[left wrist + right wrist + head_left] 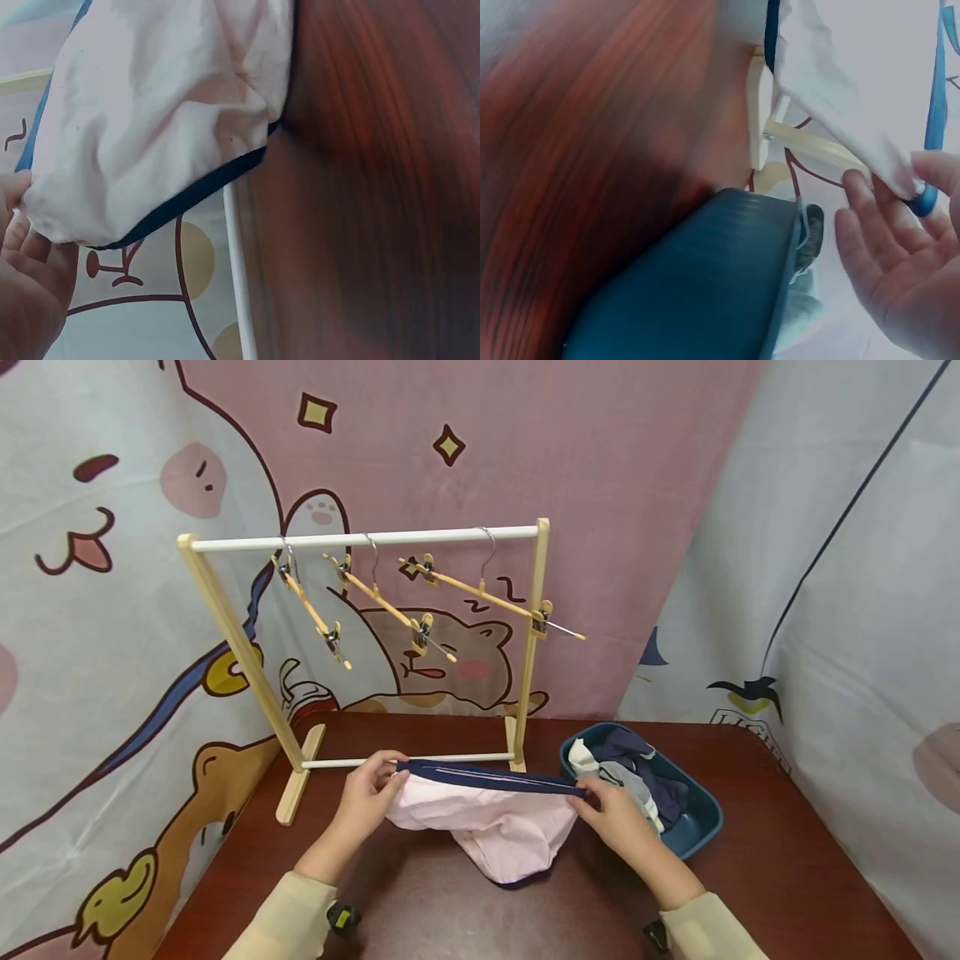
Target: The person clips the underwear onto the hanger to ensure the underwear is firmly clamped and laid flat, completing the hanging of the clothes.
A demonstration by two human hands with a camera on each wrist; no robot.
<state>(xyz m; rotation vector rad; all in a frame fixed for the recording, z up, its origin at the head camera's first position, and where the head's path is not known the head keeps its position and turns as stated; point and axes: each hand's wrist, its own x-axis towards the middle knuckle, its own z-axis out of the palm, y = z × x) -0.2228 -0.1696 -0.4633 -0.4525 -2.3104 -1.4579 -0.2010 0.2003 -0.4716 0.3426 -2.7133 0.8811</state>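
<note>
A pair of pale pink underpants (487,827) with a navy waistband (487,777) is stretched sideways above the table, its lower part hanging down. My left hand (371,793) pinches the left end of the waistband. At the other end my right hand (618,818) pinches the band between thumb and fingers. In the left wrist view, navy trim edges the pink cloth (150,112) beside the left hand (37,277). The right wrist view shows the right hand (907,255) gripping the cloth's corner, its other fingers loosely bent.
Behind the underpants stands a wooden rack with a white top rail (427,537). From it hang three clip hangers: left (306,602), middle (382,601) and right (483,593). To the right, a blue basin (705,831) holds crumpled clothes (637,777) on the brown table (780,877).
</note>
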